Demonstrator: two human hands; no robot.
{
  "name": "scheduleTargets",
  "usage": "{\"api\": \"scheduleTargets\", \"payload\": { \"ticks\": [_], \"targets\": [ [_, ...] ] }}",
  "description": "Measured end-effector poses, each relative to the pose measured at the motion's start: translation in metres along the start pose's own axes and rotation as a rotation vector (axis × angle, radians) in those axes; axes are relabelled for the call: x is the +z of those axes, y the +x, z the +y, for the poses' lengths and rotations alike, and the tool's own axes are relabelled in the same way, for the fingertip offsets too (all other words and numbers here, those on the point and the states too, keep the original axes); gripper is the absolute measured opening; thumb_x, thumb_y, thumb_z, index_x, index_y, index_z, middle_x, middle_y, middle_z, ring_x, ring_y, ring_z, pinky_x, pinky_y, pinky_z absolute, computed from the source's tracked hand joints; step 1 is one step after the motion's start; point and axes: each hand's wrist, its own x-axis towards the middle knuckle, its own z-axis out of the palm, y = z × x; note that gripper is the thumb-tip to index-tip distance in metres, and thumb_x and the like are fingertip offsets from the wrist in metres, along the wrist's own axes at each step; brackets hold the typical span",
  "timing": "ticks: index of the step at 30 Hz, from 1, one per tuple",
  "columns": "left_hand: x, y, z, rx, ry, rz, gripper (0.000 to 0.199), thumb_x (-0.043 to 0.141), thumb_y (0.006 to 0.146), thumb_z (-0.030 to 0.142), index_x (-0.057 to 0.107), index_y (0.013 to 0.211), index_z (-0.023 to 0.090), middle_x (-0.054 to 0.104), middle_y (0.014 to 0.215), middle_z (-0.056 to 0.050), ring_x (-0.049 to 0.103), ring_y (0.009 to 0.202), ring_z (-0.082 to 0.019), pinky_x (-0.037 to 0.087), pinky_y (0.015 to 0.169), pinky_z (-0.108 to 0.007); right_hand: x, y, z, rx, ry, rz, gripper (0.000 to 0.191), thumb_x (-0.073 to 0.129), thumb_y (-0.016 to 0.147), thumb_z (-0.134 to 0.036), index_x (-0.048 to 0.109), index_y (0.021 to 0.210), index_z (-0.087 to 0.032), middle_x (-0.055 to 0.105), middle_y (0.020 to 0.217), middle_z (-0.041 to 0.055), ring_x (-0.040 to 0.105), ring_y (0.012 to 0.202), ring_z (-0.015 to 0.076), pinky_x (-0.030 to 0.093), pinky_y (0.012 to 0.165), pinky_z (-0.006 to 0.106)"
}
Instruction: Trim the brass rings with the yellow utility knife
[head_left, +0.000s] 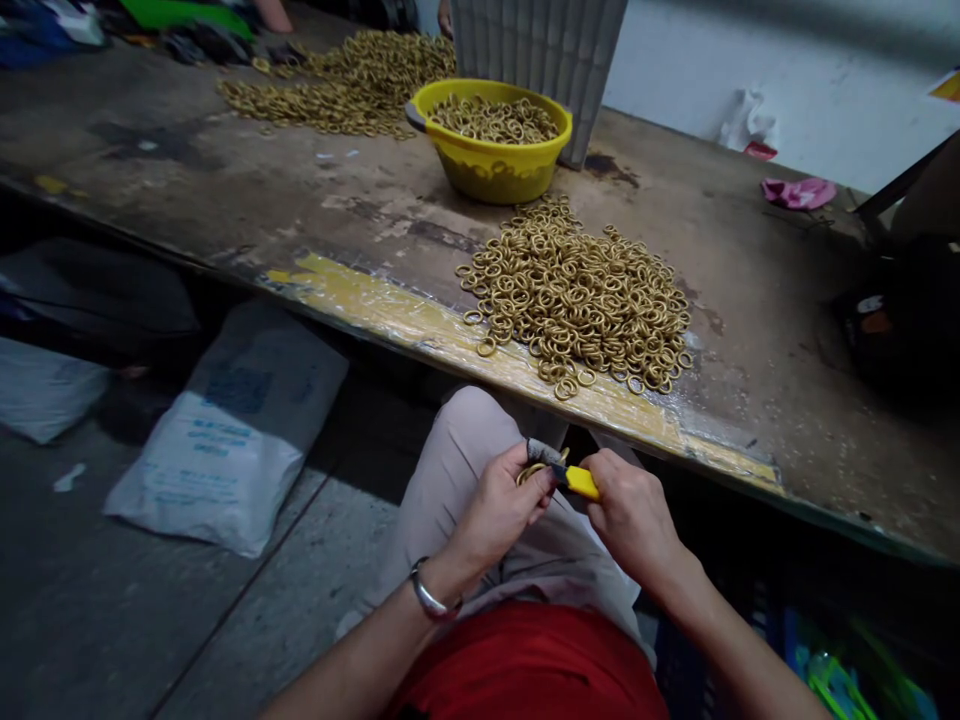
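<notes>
Over my lap, my left hand (504, 498) pinches a gold-coloured ring (531, 472); a dark covering wraps one of its fingers. My right hand (626, 505) is closed round the yellow handle of a utility knife (582, 482). The knife's dark front end meets the ring and my left fingertips, and its blade is too small to make out. Beyond my hands, a large pile of similar gold rings (577, 295) lies near the table edge. Behind that pile stands a yellow basin (499, 165) with more rings inside.
Another heap of rings (352, 85) spreads over the far left of the worn table (300, 190). A grey ribbed panel (529, 45) rises behind the basin. White sacks (232, 430) lie on the floor at left. A dark object (900, 320) stands at right, near a pink cloth (799, 193).
</notes>
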Motion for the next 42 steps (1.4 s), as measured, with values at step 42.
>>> {"api": "scheduleTargets", "payload": {
  "ticks": [42],
  "targets": [
    [0.012,0.018,0.004,0.07,-0.101,0.132,0.026,0.073,0.077,0.036,0.062,0.084,0.013,0.057,0.057,0.004,0.049,0.046,-0.007,0.036,0.04,-0.017,-0.006,0.038,-0.012,0.388,1.401,-0.038,0.04,0.071,0.076,-0.054,0.055,0.068,-0.018,0.041,0.043,-0.007,0.03,0.038,0.006,0.024,0.04,0.02]
  ]
}}
